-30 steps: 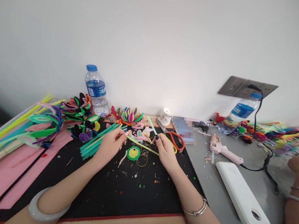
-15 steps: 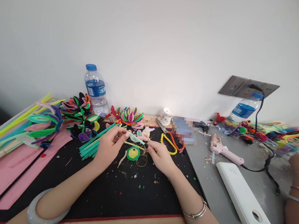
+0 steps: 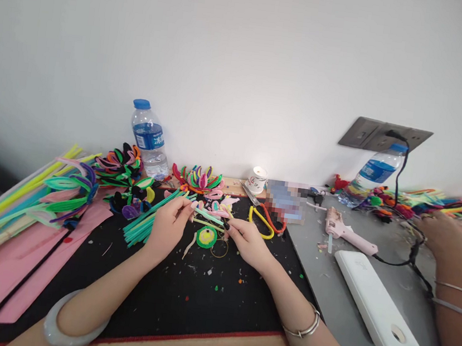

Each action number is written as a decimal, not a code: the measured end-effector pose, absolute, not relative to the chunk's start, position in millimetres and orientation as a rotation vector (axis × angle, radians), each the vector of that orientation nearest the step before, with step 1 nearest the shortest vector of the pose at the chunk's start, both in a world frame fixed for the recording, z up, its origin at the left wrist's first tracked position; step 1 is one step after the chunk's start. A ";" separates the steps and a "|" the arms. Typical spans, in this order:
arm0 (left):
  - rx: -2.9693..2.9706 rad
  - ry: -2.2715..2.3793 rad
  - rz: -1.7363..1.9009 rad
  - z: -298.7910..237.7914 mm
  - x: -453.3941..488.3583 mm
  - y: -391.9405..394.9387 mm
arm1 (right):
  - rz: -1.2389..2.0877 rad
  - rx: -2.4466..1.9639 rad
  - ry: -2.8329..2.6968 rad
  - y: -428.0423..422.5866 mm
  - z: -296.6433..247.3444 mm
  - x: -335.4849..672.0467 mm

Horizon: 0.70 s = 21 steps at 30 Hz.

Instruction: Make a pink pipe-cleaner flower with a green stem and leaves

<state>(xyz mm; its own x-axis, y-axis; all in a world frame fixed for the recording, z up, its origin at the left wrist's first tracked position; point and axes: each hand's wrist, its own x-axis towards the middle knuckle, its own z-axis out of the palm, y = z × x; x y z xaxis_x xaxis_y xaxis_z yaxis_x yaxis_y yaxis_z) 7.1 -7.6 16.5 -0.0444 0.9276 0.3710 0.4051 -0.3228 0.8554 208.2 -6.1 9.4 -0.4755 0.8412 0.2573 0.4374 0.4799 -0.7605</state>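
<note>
A pale green pipe cleaner (image 3: 209, 216) is stretched between my two hands, above the black mat (image 3: 196, 315). My left hand (image 3: 171, 220) pinches its left end between thumb and fingertips. At the other end, my right hand (image 3: 249, 242) is closed on it, dark nails showing. Just below lies a round green-and-yellow coil (image 3: 207, 237), beside a thin cream strip (image 3: 189, 245). Pink loops of pipe cleaner (image 3: 220, 210) sit behind the held piece, partly covered by it. A bundle of teal pipe cleaners (image 3: 140, 223) lies by my left hand.
Scissors (image 3: 265, 222) and a paper cup (image 3: 257, 179) stand at the back. Pipe-cleaner flowers (image 3: 69, 192) and a water bottle (image 3: 148, 140) are on the left. To the right are a pink glue gun (image 3: 349, 235), a white power bank (image 3: 375, 300) and a co-worker's arm (image 3: 457, 279).
My left fingers have shifted slightly left along the pipe cleaner; my right hand is nearly still. On the right, the co-worker's arm has moved left, bringing the hand into view over the coloured pieces.
</note>
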 end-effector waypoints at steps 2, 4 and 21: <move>1.669 1.329 1.343 16.5 7.8 -6.8 | 0.842 -1.070 -2.091 -5.0 10.7 209.2; 1.617 1.283 1.318 15.6 8.2 -5.6 | 0.814 -1.111 -2.082 -0.1 15.3 214.6; 1.686 1.395 1.281 10.7 7.6 -6.5 | -0.070 -2.542 -1.557 92.9 29.4 277.1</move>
